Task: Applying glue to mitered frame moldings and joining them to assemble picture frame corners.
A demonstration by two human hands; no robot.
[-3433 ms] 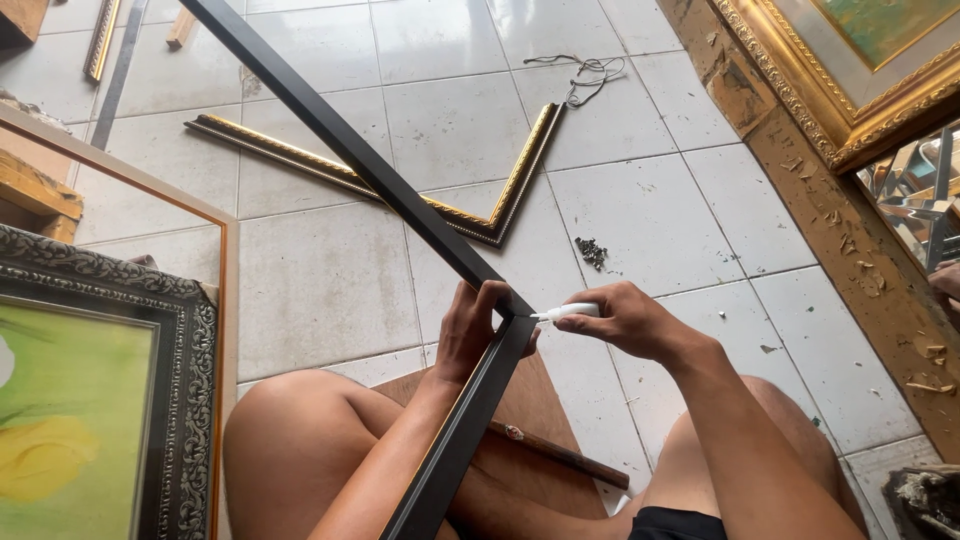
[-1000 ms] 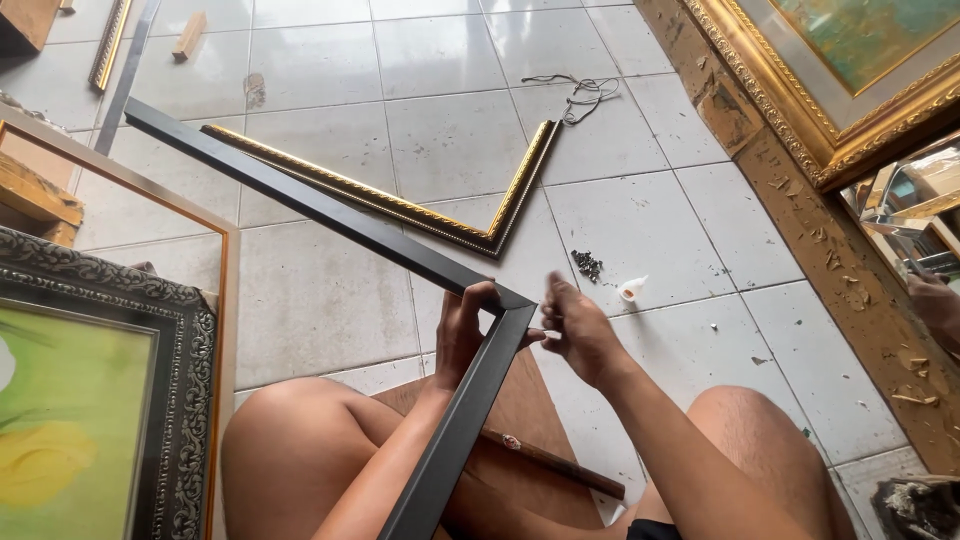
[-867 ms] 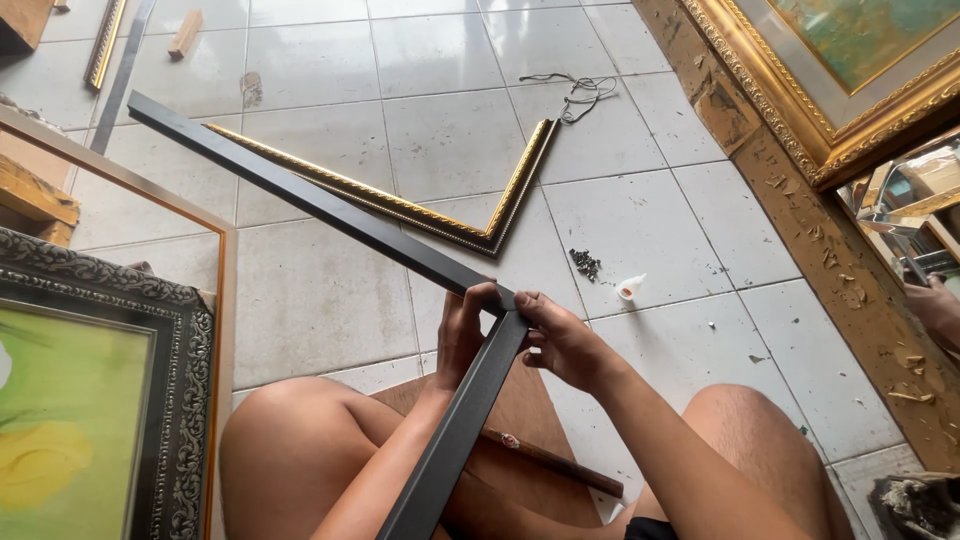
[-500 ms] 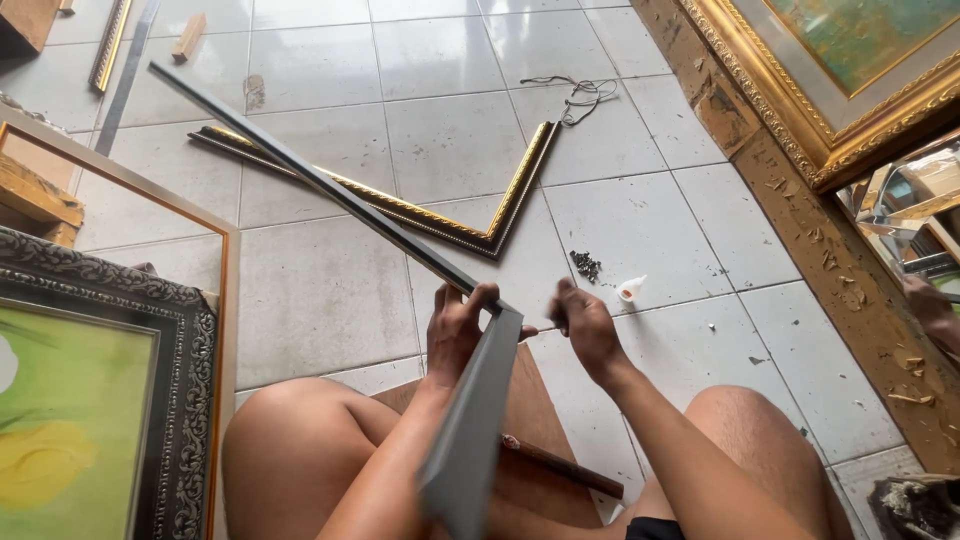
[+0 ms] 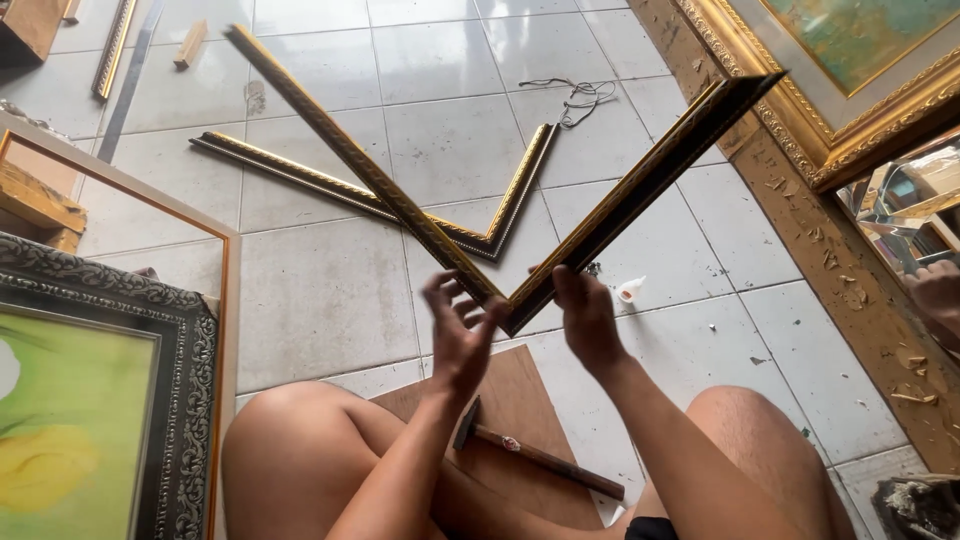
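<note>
Hands raised over bare knees, meeting at the corner of a V-shaped frame piece (image 5: 620, 205) in black and gold, held up off the tiled floor (image 5: 330, 290). Left hand (image 5: 460, 330) just left of the corner, fingers spread and loosely curled, fingertips touching the left moulding arm that slants up and away. Right hand (image 5: 588, 318) just right of the corner, fingers pressed together around the right moulding arm near the joint. Below both hands, between the knees, a brown board (image 5: 520, 400) with a hammer (image 5: 535, 455) lying across it. Beyond the hands on the floor, a second joined V of gold-edged moulding (image 5: 440, 215). Just right of the right hand, a small white glue tube (image 5: 630, 290) on the tiles. Far left of the left hand, a framed green picture (image 5: 90, 400) in a dark ornate frame.
</note>
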